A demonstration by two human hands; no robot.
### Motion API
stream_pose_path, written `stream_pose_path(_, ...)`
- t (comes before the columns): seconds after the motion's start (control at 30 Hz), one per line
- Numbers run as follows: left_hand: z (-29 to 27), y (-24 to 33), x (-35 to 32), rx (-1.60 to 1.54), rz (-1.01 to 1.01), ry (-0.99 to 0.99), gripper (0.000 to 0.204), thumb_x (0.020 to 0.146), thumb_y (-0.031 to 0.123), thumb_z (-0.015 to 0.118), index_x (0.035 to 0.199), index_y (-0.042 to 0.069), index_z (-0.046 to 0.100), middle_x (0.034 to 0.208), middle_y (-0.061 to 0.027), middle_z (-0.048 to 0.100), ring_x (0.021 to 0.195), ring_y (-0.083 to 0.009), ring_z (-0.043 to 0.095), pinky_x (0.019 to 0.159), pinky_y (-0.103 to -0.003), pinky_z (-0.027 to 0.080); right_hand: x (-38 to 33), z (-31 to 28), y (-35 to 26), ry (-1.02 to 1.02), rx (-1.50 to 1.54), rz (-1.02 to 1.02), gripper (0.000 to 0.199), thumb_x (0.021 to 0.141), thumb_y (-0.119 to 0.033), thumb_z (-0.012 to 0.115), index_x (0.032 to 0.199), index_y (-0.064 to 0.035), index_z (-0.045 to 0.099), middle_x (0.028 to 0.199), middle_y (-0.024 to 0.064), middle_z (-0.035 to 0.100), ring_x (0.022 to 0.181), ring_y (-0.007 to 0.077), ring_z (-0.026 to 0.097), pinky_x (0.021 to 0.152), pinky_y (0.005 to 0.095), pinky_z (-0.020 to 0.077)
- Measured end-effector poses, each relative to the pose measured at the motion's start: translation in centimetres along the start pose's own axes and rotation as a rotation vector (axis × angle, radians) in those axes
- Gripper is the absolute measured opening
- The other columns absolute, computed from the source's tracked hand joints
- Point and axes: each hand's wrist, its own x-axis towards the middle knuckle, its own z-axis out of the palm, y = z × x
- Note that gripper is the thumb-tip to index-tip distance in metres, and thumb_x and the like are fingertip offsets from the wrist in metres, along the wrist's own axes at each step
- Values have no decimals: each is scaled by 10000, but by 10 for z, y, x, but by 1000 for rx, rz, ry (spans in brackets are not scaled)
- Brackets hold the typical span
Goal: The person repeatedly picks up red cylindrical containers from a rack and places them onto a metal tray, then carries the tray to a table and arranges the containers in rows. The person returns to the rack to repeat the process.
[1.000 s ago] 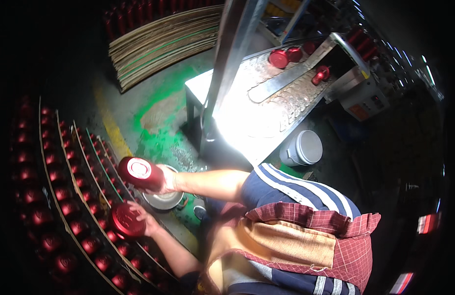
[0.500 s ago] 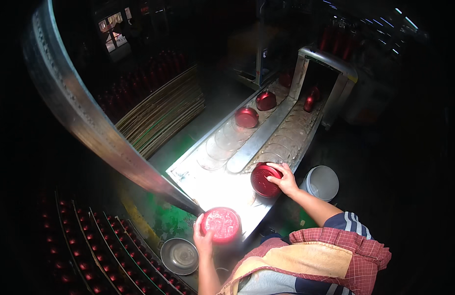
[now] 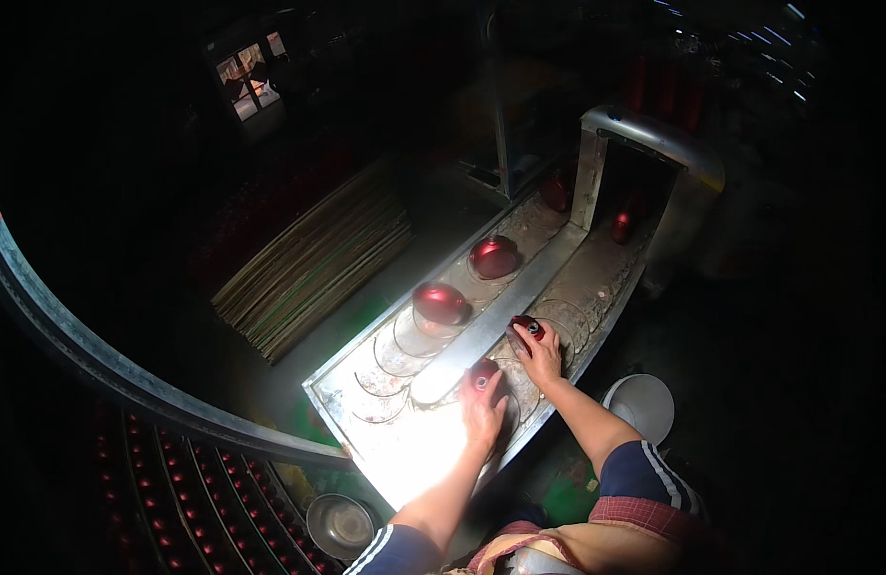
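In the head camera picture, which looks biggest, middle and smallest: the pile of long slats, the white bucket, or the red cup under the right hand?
1. Pile of long slats
2. White bucket
3. Red cup under the right hand, partly hidden

I see both my bare forearms stretched forward, my left hand [image 3: 483, 414] lying palm-down with fingers curled, my right hand [image 3: 542, 356] just beyond it, fingers bent downward.

bare forearms run from short dark sleeves with white stripes, above a tan apron edged in red check cloth
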Motion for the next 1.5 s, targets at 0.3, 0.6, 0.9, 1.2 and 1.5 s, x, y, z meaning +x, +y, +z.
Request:
stream_pose_path(0.3,-205,-39,-174,-458,-71,199,321,866,54,716,1186,67,704,1206,-114,680,1110,-224,646,930,-347,520,-134,-27,-121,74,653,-174,388,871,104,543,1215,-38,650,1294,104,512,1160,202,554,917,286,494)
stream_pose_path(0.6,-538,-40,-562,10,-341,1405,280,936,-7,591,1210,18,643,1249,-67,601,1003,-113,611,741,-230,510,-426,30,-523,-1060,1108,-729,423,874,90,622,1271,-55,637,1295,100,532,1153,190,580,888,269,524)
stream_pose_path(0.9,-689,-49,-750,561,-844,1489,482,886,291,734,1342,210,602,1438,-105,491,1350,-319,457,1071,-438,438,-658,37,-834,-780,1123,-1467,702,778,-159,761,1429,-260,518,1406,217,434,1315,424,383,1107,475,375)
stream_pose_path(1.2,-724,-105,-707,616,-1308,1201,771,766,150,746,1456,330,455,1529,-169,323,1397,-417,371,1119,-486,395,-642,179,-940,-721,531,-1428,576,869,-319,682,1407,-405,496,1359,220,467,1185,449,509,977,524,484)
stream_pose_path(1.5,-679,-93,-701,500,-1146,1533,536,892,252,719,1356,35,559,1384,-156,551,1241,-299,517,1095,-424,398,-536,183,-840,-1055,1174,-1193,724,819,-265,798,1468,-214,481,1349,163,545,1233,307,509,1022,412,453)
